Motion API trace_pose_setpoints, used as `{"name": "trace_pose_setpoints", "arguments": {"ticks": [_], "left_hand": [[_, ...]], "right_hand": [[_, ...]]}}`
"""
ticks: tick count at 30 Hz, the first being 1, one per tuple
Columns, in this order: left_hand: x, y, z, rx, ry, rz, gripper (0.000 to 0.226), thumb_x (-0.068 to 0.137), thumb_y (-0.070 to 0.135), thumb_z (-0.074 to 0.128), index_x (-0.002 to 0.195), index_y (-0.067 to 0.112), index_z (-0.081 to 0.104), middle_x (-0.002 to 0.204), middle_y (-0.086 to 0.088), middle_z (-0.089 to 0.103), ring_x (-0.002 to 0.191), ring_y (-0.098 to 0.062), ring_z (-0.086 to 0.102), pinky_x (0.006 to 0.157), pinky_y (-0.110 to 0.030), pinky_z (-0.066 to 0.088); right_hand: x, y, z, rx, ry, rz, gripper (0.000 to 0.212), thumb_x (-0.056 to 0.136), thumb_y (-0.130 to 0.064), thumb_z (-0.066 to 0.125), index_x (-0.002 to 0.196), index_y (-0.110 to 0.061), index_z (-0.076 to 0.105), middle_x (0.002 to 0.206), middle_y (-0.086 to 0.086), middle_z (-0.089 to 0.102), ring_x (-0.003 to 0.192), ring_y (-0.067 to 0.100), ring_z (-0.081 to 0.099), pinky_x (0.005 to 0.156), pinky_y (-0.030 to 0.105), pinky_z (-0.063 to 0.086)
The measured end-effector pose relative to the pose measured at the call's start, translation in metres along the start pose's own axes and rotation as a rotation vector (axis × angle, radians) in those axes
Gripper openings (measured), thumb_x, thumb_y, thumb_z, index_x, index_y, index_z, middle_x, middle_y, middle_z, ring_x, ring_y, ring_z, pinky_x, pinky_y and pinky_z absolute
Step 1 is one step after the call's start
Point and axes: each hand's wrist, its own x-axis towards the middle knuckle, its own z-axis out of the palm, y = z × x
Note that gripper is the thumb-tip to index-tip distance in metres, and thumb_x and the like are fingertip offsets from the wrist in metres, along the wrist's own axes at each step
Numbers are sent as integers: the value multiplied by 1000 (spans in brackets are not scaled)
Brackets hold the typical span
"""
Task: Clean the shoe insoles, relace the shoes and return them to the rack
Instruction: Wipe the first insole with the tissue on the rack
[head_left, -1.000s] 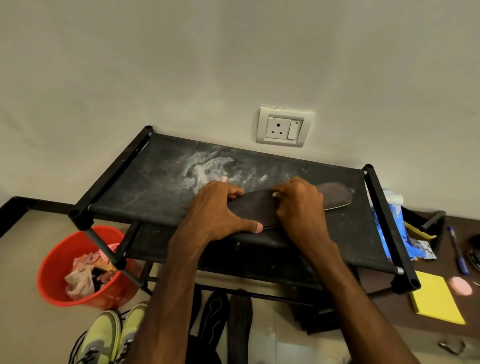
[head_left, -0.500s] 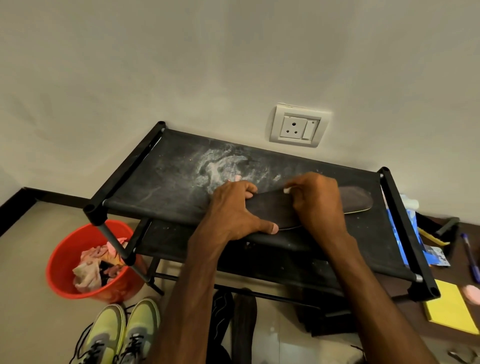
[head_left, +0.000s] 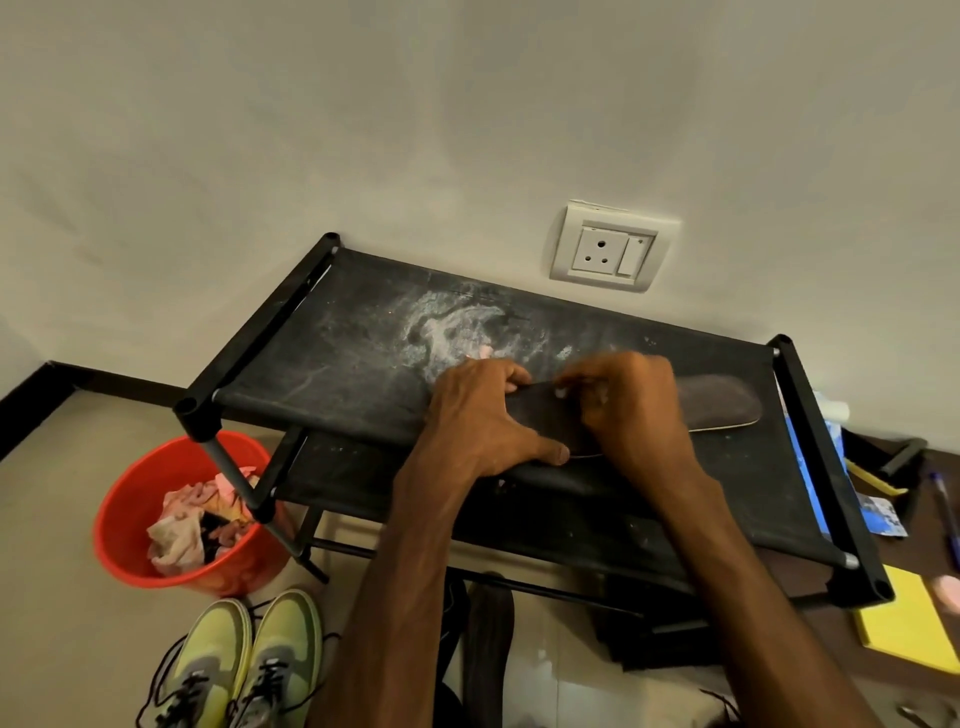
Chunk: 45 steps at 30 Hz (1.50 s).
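A dark insole (head_left: 722, 405) lies flat on the dusty black fabric top of the shoe rack (head_left: 332, 358). My left hand (head_left: 483, 415) grips its left end, thumb on the near edge and fingers over the far edge. My right hand (head_left: 628, 410) is curled over the insole's middle, and a small white object (head_left: 560, 393) peeks from its fingers against the surface. What that object is I cannot tell. A pair of yellow-green laced sneakers (head_left: 244, 670) stands on the floor at the lower left.
White powder (head_left: 447, 327) smears the rack top behind my hands. A red bucket of rags (head_left: 130, 525) sits left of the rack. Dark insoles (head_left: 488, 629) lie under it. A blue packet (head_left: 821, 467), pen (head_left: 941, 499) and yellow notepad (head_left: 909, 629) lie on the right. A wall socket (head_left: 608, 249) is behind the rack.
My view has swung left, so the rack sits further right in frame. Both hands stay on the insole; my right hand has slid slightly toward my left.
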Motion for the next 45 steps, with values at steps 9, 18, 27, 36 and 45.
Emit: {"name": "trace_pose_setpoints", "arguments": {"ticks": [9,18,27,36,45], "left_hand": [[-1,2,-1,-5,3,-13,90,46,51,98,126,25,67,120,7,66,114,-12,60,101,-37,52],[1,2,2,29,-27,-3,77,42,51,75,116,32,68,108,9,67,107,-16,61,95,-40,55],[0,5,-1,32,-30,7,106,30,72,80,128,33,64,122,9,64,115,-15,59,100,-41,53],[-3,8,-5,8,-21,-40,94,46,50,98,132,27,65,125,9,66,113,-9,61,102,-36,51],[-4,11,-6,-13,-28,-82,96,46,48,99,133,27,65,128,8,65,115,-11,60,104,-35,50]], "right_hand": [[3,14,-10,60,26,161,28,86,0,69,90,-24,83,83,-6,78,76,6,70,85,36,60],[-9,-21,4,140,-151,-123,41,78,3,67,96,-30,83,88,-8,79,76,5,72,71,34,61],[-11,-11,-21,268,-336,-117,42,74,17,64,83,-19,84,89,-10,79,86,4,74,82,33,62],[-20,7,-42,216,-220,7,47,70,24,61,66,-19,81,76,-9,77,80,2,73,83,24,58],[-30,57,-69,5,44,452,34,78,12,76,61,-17,73,68,-4,71,69,7,67,77,14,52]]}}
